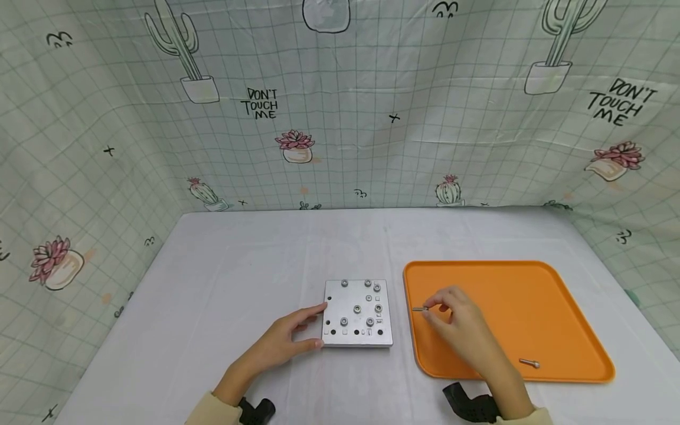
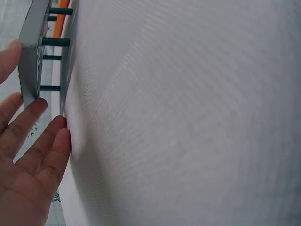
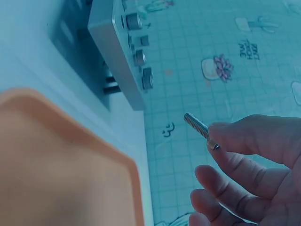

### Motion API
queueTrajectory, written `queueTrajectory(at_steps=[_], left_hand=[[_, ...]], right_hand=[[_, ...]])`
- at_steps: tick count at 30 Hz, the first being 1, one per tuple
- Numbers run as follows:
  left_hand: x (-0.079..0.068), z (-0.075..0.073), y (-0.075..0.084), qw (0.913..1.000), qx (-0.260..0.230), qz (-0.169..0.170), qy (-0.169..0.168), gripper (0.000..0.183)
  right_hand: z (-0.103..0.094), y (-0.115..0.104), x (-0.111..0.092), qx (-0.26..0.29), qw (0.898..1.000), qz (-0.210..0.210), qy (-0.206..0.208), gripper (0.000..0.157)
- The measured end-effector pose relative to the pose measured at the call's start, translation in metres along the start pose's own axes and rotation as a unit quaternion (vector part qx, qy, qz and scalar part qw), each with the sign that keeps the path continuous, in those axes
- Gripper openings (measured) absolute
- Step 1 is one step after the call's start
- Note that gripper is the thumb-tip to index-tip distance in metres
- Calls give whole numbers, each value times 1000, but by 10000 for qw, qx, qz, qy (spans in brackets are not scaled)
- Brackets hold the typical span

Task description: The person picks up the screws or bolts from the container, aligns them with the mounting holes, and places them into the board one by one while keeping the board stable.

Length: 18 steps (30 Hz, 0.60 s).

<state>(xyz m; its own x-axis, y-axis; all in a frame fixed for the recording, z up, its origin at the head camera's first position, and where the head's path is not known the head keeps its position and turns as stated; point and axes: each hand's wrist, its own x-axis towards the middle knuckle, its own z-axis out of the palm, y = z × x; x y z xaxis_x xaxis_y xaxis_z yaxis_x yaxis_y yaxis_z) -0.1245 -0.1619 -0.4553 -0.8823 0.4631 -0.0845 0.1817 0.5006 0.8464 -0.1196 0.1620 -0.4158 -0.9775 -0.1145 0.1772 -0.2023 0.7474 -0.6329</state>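
A silver metal plate (image 1: 342, 299) lies on the white table, with several socket-head screws in its top face and several dark open holes. Dark pins (image 2: 55, 42) stick out from its underside in the left wrist view. My left hand (image 1: 281, 339) touches the plate's left edge with extended fingers, its thumb at the near-left corner. Over the left part of the orange tray (image 1: 494, 319), my right hand (image 1: 462, 324) pinches a screw (image 3: 196, 125) by its head between thumb and index finger. Its threaded shank points left, toward the plate.
One more screw (image 1: 529, 363) lies in the tray near its front edge. The tray has a raised rim and stands to the right of the plate. Patterned cloth (image 1: 350, 118) hangs behind the table. Black wrist devices (image 1: 470, 404) show below both hands.
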Motion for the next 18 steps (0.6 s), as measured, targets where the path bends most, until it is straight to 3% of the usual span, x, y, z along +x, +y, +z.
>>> queueTrajectory(at_steps=[9, 18], left_hand=[[-1, -1, 2, 10000, -51, -20, 2, 63], [0, 0, 0, 10000, -96, -9, -1, 63]], right_hand=[[12, -12, -4, 297, 9989, -367, 26, 11], [24, -22, -6, 353, 9985, -258, -321, 11]])
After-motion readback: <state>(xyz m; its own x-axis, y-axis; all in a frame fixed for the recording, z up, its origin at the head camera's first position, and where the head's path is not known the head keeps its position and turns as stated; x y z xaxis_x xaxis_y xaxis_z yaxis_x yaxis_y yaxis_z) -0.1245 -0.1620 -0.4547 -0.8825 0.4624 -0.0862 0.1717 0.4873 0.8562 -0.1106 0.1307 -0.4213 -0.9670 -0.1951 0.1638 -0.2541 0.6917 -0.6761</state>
